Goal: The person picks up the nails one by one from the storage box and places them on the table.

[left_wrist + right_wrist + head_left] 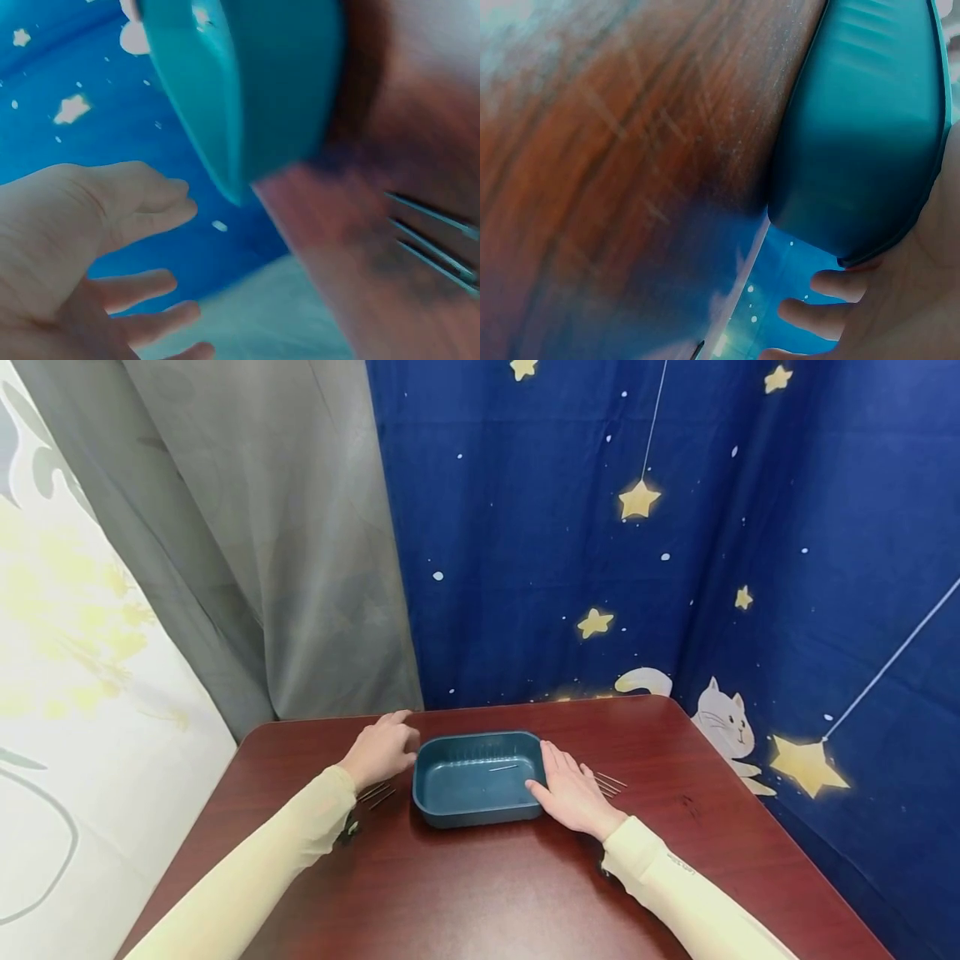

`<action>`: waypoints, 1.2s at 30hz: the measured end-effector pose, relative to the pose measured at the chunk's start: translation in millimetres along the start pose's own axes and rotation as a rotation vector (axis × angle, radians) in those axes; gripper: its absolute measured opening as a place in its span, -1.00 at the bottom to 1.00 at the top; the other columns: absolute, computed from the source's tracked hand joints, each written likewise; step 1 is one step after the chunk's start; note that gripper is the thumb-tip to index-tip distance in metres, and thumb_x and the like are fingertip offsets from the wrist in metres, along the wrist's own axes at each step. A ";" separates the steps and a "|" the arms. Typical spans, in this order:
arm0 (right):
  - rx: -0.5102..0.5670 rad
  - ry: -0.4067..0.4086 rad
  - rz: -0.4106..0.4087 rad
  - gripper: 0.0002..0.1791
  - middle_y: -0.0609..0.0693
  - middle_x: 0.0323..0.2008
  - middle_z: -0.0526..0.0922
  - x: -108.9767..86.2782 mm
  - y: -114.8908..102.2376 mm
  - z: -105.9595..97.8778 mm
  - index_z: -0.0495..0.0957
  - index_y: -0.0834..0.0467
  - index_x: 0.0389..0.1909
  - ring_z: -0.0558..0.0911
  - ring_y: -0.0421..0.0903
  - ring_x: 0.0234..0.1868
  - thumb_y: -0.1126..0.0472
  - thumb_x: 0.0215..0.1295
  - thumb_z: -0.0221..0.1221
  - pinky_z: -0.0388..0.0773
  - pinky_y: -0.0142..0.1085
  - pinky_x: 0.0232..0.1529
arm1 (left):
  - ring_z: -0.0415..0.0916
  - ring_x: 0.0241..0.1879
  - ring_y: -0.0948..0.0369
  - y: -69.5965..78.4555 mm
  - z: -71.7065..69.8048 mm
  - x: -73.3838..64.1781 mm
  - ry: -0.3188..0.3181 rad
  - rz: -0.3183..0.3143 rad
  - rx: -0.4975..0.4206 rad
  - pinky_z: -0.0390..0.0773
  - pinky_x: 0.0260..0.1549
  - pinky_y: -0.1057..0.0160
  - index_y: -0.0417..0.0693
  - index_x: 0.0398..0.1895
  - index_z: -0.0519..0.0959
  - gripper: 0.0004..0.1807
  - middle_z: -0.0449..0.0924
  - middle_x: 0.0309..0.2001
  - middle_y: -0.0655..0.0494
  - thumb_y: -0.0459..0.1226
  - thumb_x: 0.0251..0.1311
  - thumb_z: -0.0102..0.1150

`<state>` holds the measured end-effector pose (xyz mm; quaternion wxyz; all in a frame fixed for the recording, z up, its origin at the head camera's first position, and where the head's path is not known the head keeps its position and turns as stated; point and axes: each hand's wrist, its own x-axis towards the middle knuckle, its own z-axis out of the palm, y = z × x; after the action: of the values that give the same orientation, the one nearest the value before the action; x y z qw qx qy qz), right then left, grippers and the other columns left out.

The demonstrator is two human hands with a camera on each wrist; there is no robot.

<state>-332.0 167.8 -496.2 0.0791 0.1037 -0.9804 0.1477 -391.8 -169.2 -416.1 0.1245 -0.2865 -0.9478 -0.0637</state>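
Observation:
A teal rectangular plastic basin point(477, 817) sits on the table, with one thin metal rod point(503, 768) lying inside it. My left hand point(382, 750) is just left of the basin, its fingers loosely bent with nothing between them. My right hand point(572, 789) rests along the basin's right side, fingers straight and thumb reaching over the rim. The right wrist view shows the palm against the basin's rim point(940, 169). Several thin rods point(381, 797) lie on the table below my left hand. More rods point(611, 783) lie beside my right hand, partly hidden by it.
The reddish-brown table point(450, 893) has rounded far corners. Behind it hang a grey curtain point(330, 568) and a blue curtain with stars point(510, 568). A pale patterned curtain point(90, 710) hangs at the left.

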 end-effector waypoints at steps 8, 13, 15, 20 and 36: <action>-0.006 0.001 0.009 0.00 -0.02 0.42 0.01 -0.1 4.8 1.3 -0.13 0.07 0.44 0.08 0.01 0.39 -0.52 0.13 -0.35 0.07 0.19 0.21 | 0.50 -0.28 0.30 63.6 -7.4 54.2 -0.067 0.087 -0.107 0.52 -0.30 0.23 0.26 -0.26 0.64 -0.82 0.59 -0.22 0.28 -0.18 0.05 0.19; 0.003 -0.010 0.014 0.01 -0.01 0.42 0.02 0.6 4.6 -0.1 -0.14 0.08 0.44 0.08 0.02 0.39 -0.53 0.13 -0.35 0.08 0.20 0.20 | 0.52 -0.36 0.33 95.9 7.2 78.1 -0.200 0.069 -0.131 0.54 -0.32 0.25 0.20 -0.23 0.65 -0.82 0.64 -0.25 0.27 -0.19 0.08 0.18; 0.002 -0.022 0.018 0.01 -0.02 0.42 0.00 0.5 4.2 -0.3 -0.16 0.07 0.44 0.08 0.01 0.39 -0.53 0.13 -0.36 0.08 0.19 0.20 | 0.53 -0.41 0.31 104.9 15.8 84.6 -0.276 0.040 -0.157 0.55 -0.33 0.24 0.12 -0.19 0.65 -0.80 0.64 -0.24 0.22 -0.17 0.09 0.19; 0.011 -0.023 0.008 0.01 -0.03 0.42 0.00 1.7 3.4 0.6 -0.17 0.07 0.44 0.08 0.02 0.39 -0.53 0.13 -0.36 0.09 0.20 0.20 | 0.63 -0.49 0.12 117.6 38.5 97.4 -0.488 -0.120 -0.406 0.60 -0.39 0.18 -0.13 -0.01 0.56 -0.67 0.66 -0.31 -0.03 -0.24 0.15 0.17; 0.018 -0.037 0.017 -0.07 -0.03 0.42 0.01 3.9 3.2 2.2 -0.17 0.07 0.44 0.09 0.02 0.38 -0.38 0.22 -0.17 0.09 0.19 0.20 | 0.61 -0.29 -0.11 124.2 66.5 111.0 -0.728 -0.236 -0.578 0.59 -0.30 0.08 -0.19 0.11 0.47 -0.66 0.61 -0.24 -0.26 -0.33 0.27 -0.01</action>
<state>-336.8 169.4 -498.4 0.0588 0.0990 -0.9812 0.1551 -424.9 4.9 -443.6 -0.3084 -0.2035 -0.8993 -0.2338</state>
